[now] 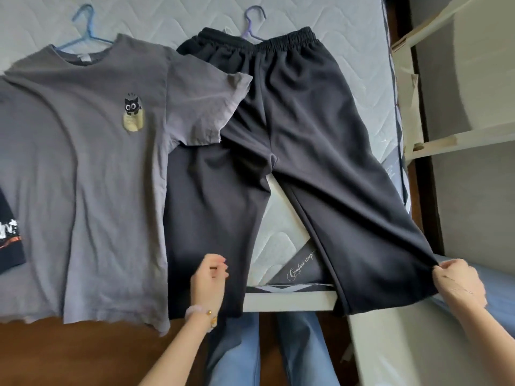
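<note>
Both forearms bare to the frame edge. Pale pink bead bracelet [195, 312] with small gold charm at wrist of left hand [209, 277]. Legs in blue jeans [239, 355].

Grey T-shirt [92, 168] lies at nine o'clock on the mattress [348, 45]; blue hanger [86, 32] at eleven, purple hanger [252, 20] at twelve.
</note>
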### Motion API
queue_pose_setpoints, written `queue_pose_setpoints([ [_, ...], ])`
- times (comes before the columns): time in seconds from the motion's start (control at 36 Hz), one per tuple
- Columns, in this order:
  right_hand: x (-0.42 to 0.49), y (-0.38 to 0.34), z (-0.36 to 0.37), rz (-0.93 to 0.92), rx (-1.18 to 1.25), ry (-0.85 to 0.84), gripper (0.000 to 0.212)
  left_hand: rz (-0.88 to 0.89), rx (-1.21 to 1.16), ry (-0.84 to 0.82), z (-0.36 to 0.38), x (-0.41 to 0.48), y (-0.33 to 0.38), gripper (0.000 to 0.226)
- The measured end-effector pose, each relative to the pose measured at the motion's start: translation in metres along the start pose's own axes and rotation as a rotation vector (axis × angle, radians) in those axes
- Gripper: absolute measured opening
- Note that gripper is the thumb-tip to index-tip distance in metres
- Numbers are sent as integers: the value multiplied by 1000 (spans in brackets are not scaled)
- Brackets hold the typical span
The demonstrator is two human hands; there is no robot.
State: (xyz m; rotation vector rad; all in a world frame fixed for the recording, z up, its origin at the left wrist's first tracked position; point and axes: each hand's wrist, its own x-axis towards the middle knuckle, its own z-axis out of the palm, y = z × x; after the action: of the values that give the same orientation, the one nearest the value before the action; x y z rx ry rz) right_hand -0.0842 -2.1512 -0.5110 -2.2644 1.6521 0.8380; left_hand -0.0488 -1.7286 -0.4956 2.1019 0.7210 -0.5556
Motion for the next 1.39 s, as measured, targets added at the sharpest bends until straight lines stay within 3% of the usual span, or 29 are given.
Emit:
queue_pose_setpoints([
  [0.06, -14, -9, -4, -86, 13, 83, 38, 42, 59, 193, -27, 19, -4, 15],
  [0.11, -41, -24, -3, -273, 77, 182, 37, 72, 136, 284, -49, 39, -10, 17],
  [0.19, -93, -54, 16, -542, 179, 202, 27, -20, 226, 195, -74, 63, -20, 29],
  [0.28, -148, -89, 58, -661, 240, 16, 20, -83, 318, 73, -88, 73, -22, 48],
  [0.39, -219, -141, 117, -552, 431, -452, 21, -91, 355, 26, -93, 72, -21, 57],
  [0.44, -244, -160, 141, -454, 483, -584, 24, -60, 358, 25, -93, 71, -22, 53],
  [0.58, -268, -180, 170, -257, 637, -614, 32, 12, 344, -61, -85, 69, -23, 49],
  [0.75, -259, -168, 174, -217, 583, -625, 30, -144, 249, 18, -80, 74, -16, 53],
  [0.86, -254, -159, 171, -230, 537, -669, 25, -303, 132, -111, -92, 87, -15, 46],
  [1.0, -268, -160, 183, -280, 394, -750, 6, -246, 267, -75, -117, 89, -31, 22],
  [1.11, -286, -164, 199, -344, 325, -711, 30, -252, 271, -34, -132, 91, -46, 30],
  [1.17, -290, -165, 199, -337, 340, -704, 31, -268, 271, -69, -135, 92, -47, 35],
  [1.25, -287, -156, 196, -329, 344, -701, 25, -305, 290, -161, -135, 91, -42, 18],
  [1.33, -279, -139, 188, -342, 311, -656, 20, -361, 314, -243, -130, 83, -45, 56],
  [1.39, -276, -124, 172, -346, 297, -641, 15, -377, 327, -231, -129, 71, -49, 60],
])
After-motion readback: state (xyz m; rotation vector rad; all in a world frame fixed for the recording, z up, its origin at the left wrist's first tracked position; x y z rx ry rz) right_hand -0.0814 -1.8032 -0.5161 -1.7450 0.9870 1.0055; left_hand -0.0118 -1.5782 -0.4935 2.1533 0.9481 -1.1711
